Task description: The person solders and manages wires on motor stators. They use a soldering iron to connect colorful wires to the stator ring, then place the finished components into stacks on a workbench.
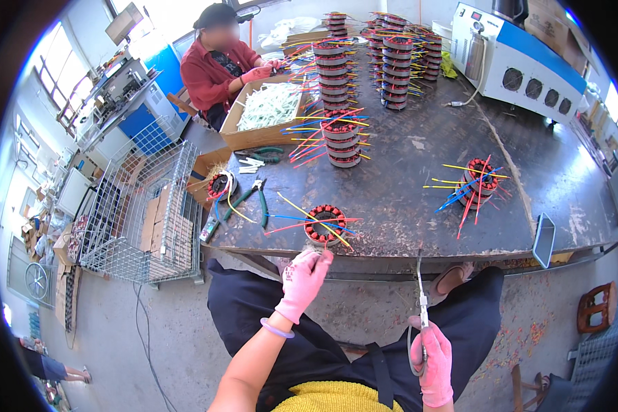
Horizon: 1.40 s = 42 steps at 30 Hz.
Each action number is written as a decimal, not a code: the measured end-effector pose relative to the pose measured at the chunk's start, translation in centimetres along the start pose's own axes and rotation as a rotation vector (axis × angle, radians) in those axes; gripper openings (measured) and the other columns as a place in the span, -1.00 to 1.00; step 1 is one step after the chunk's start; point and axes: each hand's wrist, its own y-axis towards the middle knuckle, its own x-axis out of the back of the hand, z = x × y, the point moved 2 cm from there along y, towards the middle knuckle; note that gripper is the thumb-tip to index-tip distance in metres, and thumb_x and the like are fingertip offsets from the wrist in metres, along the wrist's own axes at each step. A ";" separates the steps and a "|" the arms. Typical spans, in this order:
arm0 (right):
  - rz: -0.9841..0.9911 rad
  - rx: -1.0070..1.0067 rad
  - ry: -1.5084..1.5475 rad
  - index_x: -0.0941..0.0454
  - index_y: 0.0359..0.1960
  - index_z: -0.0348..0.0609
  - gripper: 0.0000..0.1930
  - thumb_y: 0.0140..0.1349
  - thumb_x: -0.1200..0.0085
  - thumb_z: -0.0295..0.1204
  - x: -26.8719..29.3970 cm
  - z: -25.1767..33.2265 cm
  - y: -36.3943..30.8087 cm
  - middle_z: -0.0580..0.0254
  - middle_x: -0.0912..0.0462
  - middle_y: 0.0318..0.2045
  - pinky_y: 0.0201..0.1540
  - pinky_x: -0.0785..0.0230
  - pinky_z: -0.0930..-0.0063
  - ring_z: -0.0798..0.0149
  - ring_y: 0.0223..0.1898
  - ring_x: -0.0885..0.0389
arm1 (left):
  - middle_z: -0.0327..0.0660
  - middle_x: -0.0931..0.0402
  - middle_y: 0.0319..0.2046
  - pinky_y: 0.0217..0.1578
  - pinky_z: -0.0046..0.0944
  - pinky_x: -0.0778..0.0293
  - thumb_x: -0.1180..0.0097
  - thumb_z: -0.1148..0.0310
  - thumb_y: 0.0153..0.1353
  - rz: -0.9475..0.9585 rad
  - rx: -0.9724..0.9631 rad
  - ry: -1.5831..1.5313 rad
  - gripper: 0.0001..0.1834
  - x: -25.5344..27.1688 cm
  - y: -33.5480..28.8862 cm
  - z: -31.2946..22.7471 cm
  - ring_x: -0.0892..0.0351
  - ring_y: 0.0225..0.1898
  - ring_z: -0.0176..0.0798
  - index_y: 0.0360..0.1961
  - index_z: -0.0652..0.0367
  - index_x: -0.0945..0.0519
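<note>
A motor stator [325,225] with red windings and red, yellow and blue leads lies at the table's front edge. My left hand [303,278], in a pink glove, is closed in a pinch just at the near side of this stator; what is between the fingertips is too small to tell. Wrapped round a slim metal tool [424,312] with a long thin tip is my right hand [435,364], also gloved in pink. The tool points up toward the table edge, apart from the stator, and a thin grey loop hangs beside it.
Stacked stators [336,75] rise at the back, and a small stack [479,180] stands right. Green-handled cutters [261,199] and another stator [221,185] lie left. A co-worker [216,69] sits behind a carton [264,110] of white pieces. A white-and-blue machine [515,62] stands back right.
</note>
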 end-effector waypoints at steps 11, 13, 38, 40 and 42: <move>-0.019 0.000 0.051 -0.50 0.10 -0.29 -0.57 0.46 0.10 -0.15 0.1 -0.6 0.1 0.49 -0.34 -0.71 -0.68 0.08 0.69 0.61 -0.73 -0.17 | -0.24 -0.48 -0.56 -0.46 -0.20 -0.44 -0.19 -0.02 0.24 -0.011 -0.012 0.391 -0.56 1.7 -0.2 -0.3 -0.54 -0.51 -0.18 -0.58 0.11 -0.58; -0.003 0.014 0.070 -0.50 0.10 -0.30 -0.56 0.46 0.10 -0.15 0.0 -0.8 0.2 0.48 -0.34 -0.72 -0.69 0.08 0.69 0.61 -0.74 -0.16 | -0.22 -0.50 -0.51 -0.39 -0.11 -0.48 -0.18 -0.06 0.20 0.002 -0.064 0.608 -0.56 1.6 -0.3 -1.0 -0.61 -0.40 -0.09 -0.58 0.08 -0.62; 0.083 0.097 0.092 -0.52 0.13 -0.27 -0.58 0.51 0.15 -0.18 0.8 -3.3 1.5 0.54 -0.24 -0.72 -0.74 0.08 0.66 0.60 -0.76 -0.10 | -0.25 -0.44 -0.61 -0.45 -0.26 -0.40 -0.25 0.11 0.23 0.004 0.065 0.200 -0.67 0.9 -0.7 -0.2 -0.47 -0.54 -0.35 -0.49 0.15 -0.62; 0.067 0.096 0.063 -0.52 0.13 -0.27 -0.58 0.51 0.15 -0.18 0.4 -2.3 1.1 0.53 -0.25 -0.71 -0.74 0.07 0.67 0.60 -0.76 -0.10 | -0.31 -0.42 -0.62 -0.48 -0.28 -0.38 -0.25 0.07 0.26 0.073 0.334 -0.204 -0.63 0.4 -1.0 0.1 -0.45 -0.56 -0.39 -0.51 0.15 -0.60; 0.050 0.088 0.053 -0.52 0.13 -0.26 -0.58 0.51 0.15 -0.18 -0.2 -1.7 0.8 0.53 -0.25 -0.71 -0.74 0.07 0.67 0.61 -0.76 -0.10 | -0.41 -0.43 -0.59 -0.58 -0.38 -0.27 -0.25 -0.03 0.27 0.087 0.620 -0.826 -0.58 -1.1 -1.1 0.9 -0.36 -0.60 -0.49 -0.47 0.12 -0.58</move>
